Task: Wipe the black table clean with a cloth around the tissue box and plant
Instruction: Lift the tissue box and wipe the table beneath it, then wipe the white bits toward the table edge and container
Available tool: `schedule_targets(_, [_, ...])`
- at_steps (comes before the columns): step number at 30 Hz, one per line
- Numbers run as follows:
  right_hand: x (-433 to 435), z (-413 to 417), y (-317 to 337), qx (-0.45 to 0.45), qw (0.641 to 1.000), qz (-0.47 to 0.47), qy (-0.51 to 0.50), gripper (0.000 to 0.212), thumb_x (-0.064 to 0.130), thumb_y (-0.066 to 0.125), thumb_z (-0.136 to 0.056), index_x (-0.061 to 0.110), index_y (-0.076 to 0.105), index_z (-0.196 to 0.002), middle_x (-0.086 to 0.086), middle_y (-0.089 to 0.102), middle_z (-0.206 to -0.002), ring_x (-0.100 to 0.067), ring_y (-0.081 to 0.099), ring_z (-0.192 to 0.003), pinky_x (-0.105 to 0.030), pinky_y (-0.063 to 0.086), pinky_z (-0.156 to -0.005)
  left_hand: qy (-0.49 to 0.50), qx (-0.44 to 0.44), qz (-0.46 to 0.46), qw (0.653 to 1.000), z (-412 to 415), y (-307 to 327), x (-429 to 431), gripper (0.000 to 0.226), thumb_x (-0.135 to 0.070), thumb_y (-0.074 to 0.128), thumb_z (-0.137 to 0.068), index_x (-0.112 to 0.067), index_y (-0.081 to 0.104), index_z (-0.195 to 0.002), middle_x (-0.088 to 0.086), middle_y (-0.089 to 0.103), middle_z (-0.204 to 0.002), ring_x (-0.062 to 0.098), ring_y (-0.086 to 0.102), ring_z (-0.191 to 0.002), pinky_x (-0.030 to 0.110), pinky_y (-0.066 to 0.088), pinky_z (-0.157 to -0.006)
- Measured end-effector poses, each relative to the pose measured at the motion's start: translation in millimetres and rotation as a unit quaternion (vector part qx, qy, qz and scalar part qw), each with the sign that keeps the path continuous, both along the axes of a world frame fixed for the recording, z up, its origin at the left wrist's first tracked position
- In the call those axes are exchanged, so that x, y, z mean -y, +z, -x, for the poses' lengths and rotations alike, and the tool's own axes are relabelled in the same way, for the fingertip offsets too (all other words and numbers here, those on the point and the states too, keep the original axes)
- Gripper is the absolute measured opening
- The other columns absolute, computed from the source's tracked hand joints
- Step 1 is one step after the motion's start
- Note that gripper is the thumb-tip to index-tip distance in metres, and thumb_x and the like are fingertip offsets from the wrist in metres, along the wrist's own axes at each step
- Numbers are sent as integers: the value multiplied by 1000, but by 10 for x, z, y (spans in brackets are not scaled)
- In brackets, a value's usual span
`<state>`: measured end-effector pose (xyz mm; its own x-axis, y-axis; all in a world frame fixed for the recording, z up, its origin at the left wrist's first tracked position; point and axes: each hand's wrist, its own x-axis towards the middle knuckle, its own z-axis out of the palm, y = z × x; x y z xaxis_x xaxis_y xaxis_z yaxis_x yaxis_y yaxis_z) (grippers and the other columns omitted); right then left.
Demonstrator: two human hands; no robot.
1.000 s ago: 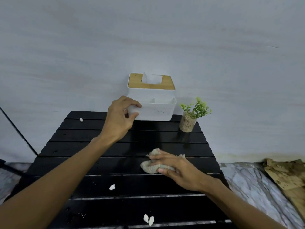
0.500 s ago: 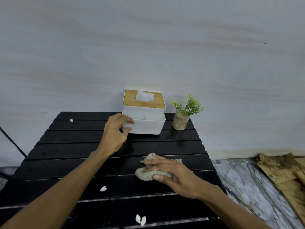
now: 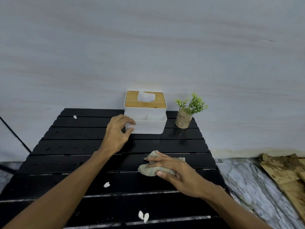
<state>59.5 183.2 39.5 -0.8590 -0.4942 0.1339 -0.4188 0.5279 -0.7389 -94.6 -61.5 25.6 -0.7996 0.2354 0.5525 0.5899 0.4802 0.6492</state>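
**Box pinched, cloth down mid-bench**

Left hand grip pinching tissue box at back of bench, beside plant. Right hand grip pressing cloth. Probably next: shift box, wipe beneath, sweep white scraps.

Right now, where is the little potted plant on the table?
In the head view, the potted plant stands at the black table's far right corner, by the wall, just right of the tissue box, apart from it.
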Motion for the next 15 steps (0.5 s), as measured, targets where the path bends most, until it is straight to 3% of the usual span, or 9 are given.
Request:
schedule_targets(2, [47, -23, 35, 21, 996, 74, -44, 30, 21, 52, -106, 21, 65, -134, 14, 60, -141, -3, 46, -140, -24, 36, -116, 9, -12, 20, 1000, -32, 31, 7, 20, -10, 77, -80, -20, 70, -96, -9, 63, -101, 15, 56, -104, 48, 51, -90])
schedule_targets(4, [94, -22, 128, 39, 977, 158, -136, 27, 21, 50, -106, 28, 69, -123, 16, 71, -124, 0, 63, -120, -20, 50, -97, 8, -17, 45, 999, -77, 73, 30, 19, -12, 77, -82, -21, 69, -97, -9, 63, -106, 14, 57, -106, 46, 51, -92])
schedule_targets(7, [95, 78, 262, 31, 937, 229, -264, 23, 26, 51, -105, 30, 70, -117, 17, 75, -106, -2, 72, -99, -20, 58, -80, -7, -20, 94, 995, -133, 154, 113, 20, -19, 75, -85, -20, 71, -104, -7, 56, -132, 14, 56, -119, 44, 51, -98])
schedule_targets(9, [21, 191, 233, -23, 933, 173, -315, 23, 34, 52, -105, 32, 69, -119, 18, 75, -103, -2, 71, -97, -21, 58, -82, -5, -30, 108, 994, -183, 232, 225, 21, -22, 73, -87, -20, 73, -108, -7, 48, -144, 13, 51, -126, 38, 47, -102])
schedule_targets(11, [-36, 279, 95, -24, 947, 81, -309, 33, 47, 47, -104, 35, 65, -128, 16, 69, -125, -9, 67, -112, -29, 54, -97, 9, -27, 89, 996, -283, 341, 398, 19, -24, 70, -90, -22, 73, -109, -12, 46, -145, 8, 48, -128, 30, 44, -101])
schedule_targets(13, [-23, 339, -124, -12, 958, -52, -281, 53, 63, 33, -100, 34, 56, -139, 1, 52, -151, -25, 45, -142, -44, 35, -119, 29, -17, 69, 997, -421, 445, 650, 17, -24, 67, -92, -25, 73, -107, -14, 48, -142, 6, 48, -127, 27, 42, -100])
schedule_targets(15, [96, 373, -288, -25, 954, -127, -272, 55, 58, 30, -102, 29, 53, -143, -5, 40, -159, -30, 28, -151, -47, 22, -124, 56, -7, 79, 995, -582, 511, 973, 17, -25, 63, -94, -26, 73, -107, -14, 53, -138, 7, 51, -125, 29, 42, -101])
